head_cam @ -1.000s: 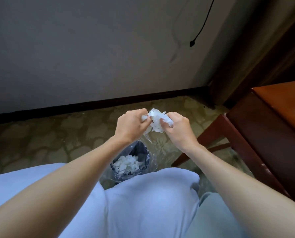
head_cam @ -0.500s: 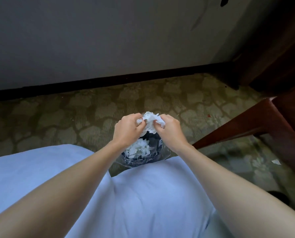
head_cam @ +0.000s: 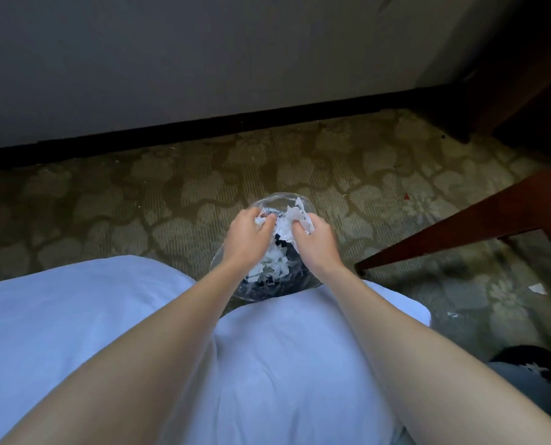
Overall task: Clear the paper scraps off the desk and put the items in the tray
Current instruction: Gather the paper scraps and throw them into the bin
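Both my hands are over a small bin lined with a clear plastic bag [head_cam: 269, 203] on the carpet in front of my knees. My left hand [head_cam: 247, 237] grips a little white paper at its fingertips. My right hand [head_cam: 314, 244] grips a bunch of white paper scraps [head_cam: 295, 216] above the bin's mouth. More white scraps [head_cam: 271, 264] lie piled inside the bin between my wrists. The desk top and the tray are out of view.
A dark red wooden desk leg and rail [head_cam: 479, 226] slant in at the right. Two stray paper scraps [head_cam: 537, 288] lie on the patterned carpet [head_cam: 139, 200] at the right. A dark baseboard and grey wall [head_cam: 171, 59] close off the back.
My head has tilted down and both hands have lowered with the paper bunch, from above the bin to right at its mouth. The hands have drawn slightly apart.
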`<act>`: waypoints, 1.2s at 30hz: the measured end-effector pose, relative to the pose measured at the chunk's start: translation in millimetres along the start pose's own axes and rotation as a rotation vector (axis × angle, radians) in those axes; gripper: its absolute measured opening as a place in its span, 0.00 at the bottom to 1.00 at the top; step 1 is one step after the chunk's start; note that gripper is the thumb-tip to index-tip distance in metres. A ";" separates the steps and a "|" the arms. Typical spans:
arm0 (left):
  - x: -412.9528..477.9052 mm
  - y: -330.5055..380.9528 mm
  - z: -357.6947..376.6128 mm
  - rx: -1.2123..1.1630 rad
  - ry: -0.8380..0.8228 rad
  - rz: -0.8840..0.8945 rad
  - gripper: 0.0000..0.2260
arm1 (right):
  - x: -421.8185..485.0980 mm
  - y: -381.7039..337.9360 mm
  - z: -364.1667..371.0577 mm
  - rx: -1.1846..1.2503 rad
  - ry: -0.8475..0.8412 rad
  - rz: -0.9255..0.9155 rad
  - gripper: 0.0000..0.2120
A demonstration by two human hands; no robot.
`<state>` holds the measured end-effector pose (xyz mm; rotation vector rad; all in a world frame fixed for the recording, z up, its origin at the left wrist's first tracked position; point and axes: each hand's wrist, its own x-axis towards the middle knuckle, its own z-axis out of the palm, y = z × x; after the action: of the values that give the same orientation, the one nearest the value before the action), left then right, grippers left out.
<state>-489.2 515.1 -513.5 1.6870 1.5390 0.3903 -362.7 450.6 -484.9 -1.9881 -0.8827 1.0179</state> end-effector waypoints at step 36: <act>-19.2 -44.4 45.4 -0.457 -0.054 -0.225 0.17 | -3.9 29.5 25.4 0.177 -0.007 0.137 0.17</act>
<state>-492.3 478.6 -568.8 1.1513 1.4482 0.5269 -379.1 439.9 -518.7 -1.9161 -0.6434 1.1400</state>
